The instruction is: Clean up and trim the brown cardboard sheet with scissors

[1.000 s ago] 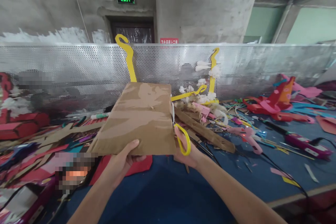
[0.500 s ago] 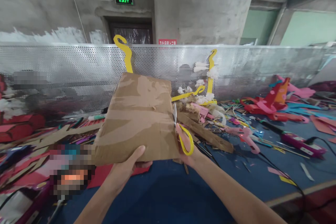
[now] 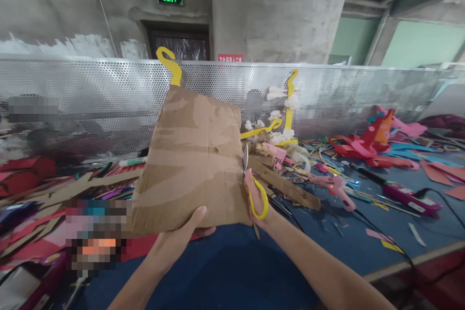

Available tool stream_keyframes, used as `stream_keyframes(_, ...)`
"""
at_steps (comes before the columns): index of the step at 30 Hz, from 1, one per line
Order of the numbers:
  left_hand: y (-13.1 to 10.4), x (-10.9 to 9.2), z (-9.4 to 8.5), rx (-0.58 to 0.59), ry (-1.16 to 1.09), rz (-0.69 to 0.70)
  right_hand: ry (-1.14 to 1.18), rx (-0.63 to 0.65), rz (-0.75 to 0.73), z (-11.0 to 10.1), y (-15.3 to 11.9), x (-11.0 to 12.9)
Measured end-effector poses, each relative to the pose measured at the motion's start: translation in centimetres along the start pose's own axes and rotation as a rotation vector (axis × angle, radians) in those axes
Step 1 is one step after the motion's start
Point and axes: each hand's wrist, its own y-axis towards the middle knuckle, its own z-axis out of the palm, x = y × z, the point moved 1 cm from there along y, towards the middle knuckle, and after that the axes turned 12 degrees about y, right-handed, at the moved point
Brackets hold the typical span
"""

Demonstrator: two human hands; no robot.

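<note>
A brown sheet of cardboard [image 3: 192, 155], partly covered with clear tape, is held up tilted above the blue table. My left hand [image 3: 191, 227] grips its lower edge, thumb on the near face and fingers behind. My right hand [image 3: 257, 206] is closed on yellow-handled scissors [image 3: 264, 203] at the cardboard's right edge. The metal blade points upward beside that edge; whether it touches the cardboard I cannot tell. Part of my right hand is hidden behind the cardboard corner.
A pink glue gun [image 3: 336, 186] and a purple tool [image 3: 410, 198] with cords lie on the right. Cardboard strips [image 3: 283, 181] and scraps litter the table [image 3: 225, 276]. Yellow curved pieces [image 3: 289, 106] with white fluff stand by the perforated metal panel [image 3: 214, 75]. Red pieces [image 3: 25, 177] lie left.
The cardboard has tipped more upright, its top edge rising and covering more of the yellow piece behind. The scissors stay at its right edge. The view has shifted slightly.
</note>
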Motion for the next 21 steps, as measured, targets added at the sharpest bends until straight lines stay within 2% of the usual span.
stream_keyframes(3,0.1,0.1,0.0,-0.025,-0.07,0.015,-0.006,-0.057,-0.046,-0.3,0.0,-0.4)
stream_keyframes(6,0.2,0.0,-0.1,-0.021,-0.087,0.007,-0.015,-0.041,-0.03,-0.6,-0.2,-0.5)
stream_keyframes(14,0.1,-0.2,-0.2,-0.032,0.007,0.035,-0.041,-0.029,-0.074,-0.8,-0.1,-0.5)
stream_keyframes(21,0.1,0.0,-0.2,-0.018,0.047,0.029,-0.099,-0.053,-0.031,-1.8,0.2,-0.5)
